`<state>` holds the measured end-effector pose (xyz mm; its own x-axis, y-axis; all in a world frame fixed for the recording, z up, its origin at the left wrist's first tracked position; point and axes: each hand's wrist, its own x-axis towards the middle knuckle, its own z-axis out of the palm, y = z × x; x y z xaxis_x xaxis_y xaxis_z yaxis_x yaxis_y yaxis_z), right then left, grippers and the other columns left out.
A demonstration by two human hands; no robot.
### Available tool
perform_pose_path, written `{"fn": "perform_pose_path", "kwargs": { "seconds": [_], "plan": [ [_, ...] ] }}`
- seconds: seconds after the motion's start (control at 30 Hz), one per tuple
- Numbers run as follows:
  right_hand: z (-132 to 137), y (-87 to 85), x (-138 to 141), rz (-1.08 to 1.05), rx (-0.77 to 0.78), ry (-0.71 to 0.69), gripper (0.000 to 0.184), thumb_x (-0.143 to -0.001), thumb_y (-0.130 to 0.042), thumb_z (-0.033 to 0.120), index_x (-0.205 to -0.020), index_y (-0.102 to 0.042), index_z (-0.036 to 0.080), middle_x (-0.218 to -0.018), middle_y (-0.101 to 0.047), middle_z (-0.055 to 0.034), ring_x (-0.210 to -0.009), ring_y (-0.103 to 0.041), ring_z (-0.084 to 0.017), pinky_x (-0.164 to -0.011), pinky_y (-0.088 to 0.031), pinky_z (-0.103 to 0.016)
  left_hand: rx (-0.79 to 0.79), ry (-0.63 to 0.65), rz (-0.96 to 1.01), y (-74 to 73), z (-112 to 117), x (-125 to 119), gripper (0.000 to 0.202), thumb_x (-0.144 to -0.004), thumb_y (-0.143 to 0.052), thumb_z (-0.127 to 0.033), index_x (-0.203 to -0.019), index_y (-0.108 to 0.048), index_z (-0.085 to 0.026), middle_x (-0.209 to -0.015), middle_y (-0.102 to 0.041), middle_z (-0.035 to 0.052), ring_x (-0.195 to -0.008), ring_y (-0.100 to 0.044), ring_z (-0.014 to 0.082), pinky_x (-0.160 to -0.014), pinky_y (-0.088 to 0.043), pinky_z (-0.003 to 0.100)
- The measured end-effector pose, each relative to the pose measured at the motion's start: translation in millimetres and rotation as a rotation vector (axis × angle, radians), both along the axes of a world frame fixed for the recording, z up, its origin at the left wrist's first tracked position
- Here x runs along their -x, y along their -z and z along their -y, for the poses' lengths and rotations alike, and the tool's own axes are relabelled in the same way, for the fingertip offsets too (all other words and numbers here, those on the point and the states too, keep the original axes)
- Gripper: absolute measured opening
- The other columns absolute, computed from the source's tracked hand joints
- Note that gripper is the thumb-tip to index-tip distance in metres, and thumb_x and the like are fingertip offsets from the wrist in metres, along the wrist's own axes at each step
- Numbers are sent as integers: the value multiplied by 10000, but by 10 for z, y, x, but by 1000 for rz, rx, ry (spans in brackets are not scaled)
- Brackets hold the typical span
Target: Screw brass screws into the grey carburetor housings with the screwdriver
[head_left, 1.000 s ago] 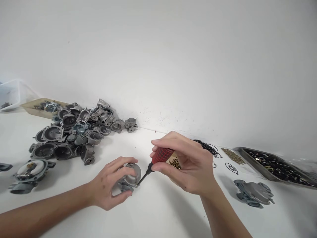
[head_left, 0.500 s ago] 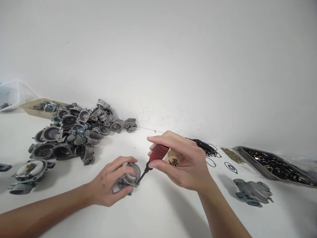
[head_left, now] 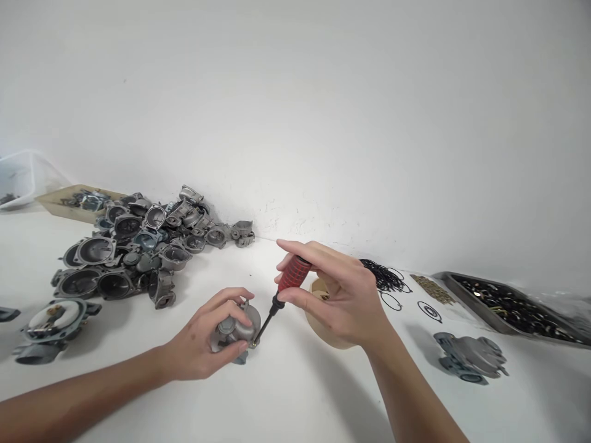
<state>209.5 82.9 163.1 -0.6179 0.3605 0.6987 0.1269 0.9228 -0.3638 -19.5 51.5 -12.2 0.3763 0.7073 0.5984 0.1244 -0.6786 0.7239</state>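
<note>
My left hand (head_left: 203, 344) is closed around a small grey metal carburetor part (head_left: 237, 329) that rests on the white table. My right hand (head_left: 341, 301) grips a screwdriver with a red and black handle (head_left: 293, 275). Its dark shaft slants down to the left, and the tip touches the right side of the part by a brass screw. Behind my right hand stands a small tan bowl (head_left: 321, 323) with brass screws in it.
A heap of grey carburetor bodies (head_left: 133, 246) lies at the back left. One assembled unit (head_left: 48, 329) sits at the far left, another (head_left: 468, 357) at the right. Black rubber rings (head_left: 385, 277), brass bits (head_left: 433, 289) and a dark tray (head_left: 512, 304) line the wall.
My right hand has turned the screwdriver handle between its fingers and lifted slightly. The tan bowl behind it shows more. My left hand has kept its hold on the part.
</note>
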Motion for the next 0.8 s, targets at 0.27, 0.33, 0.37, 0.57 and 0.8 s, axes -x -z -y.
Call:
{"fn": "perform_pose_path", "kwargs": {
  "seconds": [0.27,0.33,0.37,0.57,0.8],
  "plan": [
    [93,-23,34,10,46,-142,516,-984,-745,122,-1472,-663,268,-985,-776,-39,-844,-743,-160,-799,-676,-348,315,185,148,-117,-43,-24,212,-944,-782,-245,-1077,-619,-225,-1243,-700,102,-1076,-708,256,-911,-595,417],
    [115,-25,61,-6,12,-115,479,-943,-817,167,-1400,-719,274,-921,-735,-21,-793,-722,-140,-716,-656,-286,338,216,173,-153,-54,-29,214,-940,-792,-253,-1065,-622,-217,-1189,-702,82,-980,-701,223,-862,-584,390],
    [125,-26,71,-5,6,-113,459,-954,-801,167,-1396,-722,265,-947,-729,-31,-788,-719,-136,-710,-653,-284,333,214,177,-167,-59,-31,217,-937,-797,-255,-1063,-626,-216,-1166,-702,74,-968,-693,219,-858,-575,386],
    [141,-11,96,-5,40,-156,470,-998,-713,109,-1445,-678,247,-958,-765,-39,-828,-726,-152,-769,-663,-328,307,183,145,-187,-66,-25,216,-944,-804,-317,-1041,-648,-204,-1110,-705,73,-957,-676,227,-852,-567,393],
    [125,-3,104,26,57,-165,522,-1035,-632,111,-1543,-586,225,-1046,-762,-68,-879,-738,-166,-871,-661,-388,285,168,138,-166,-77,-19,220,-934,-800,-280,-1084,-650,-220,-1150,-702,73,-1027,-662,243,-883,-563,409]
  ]
}}
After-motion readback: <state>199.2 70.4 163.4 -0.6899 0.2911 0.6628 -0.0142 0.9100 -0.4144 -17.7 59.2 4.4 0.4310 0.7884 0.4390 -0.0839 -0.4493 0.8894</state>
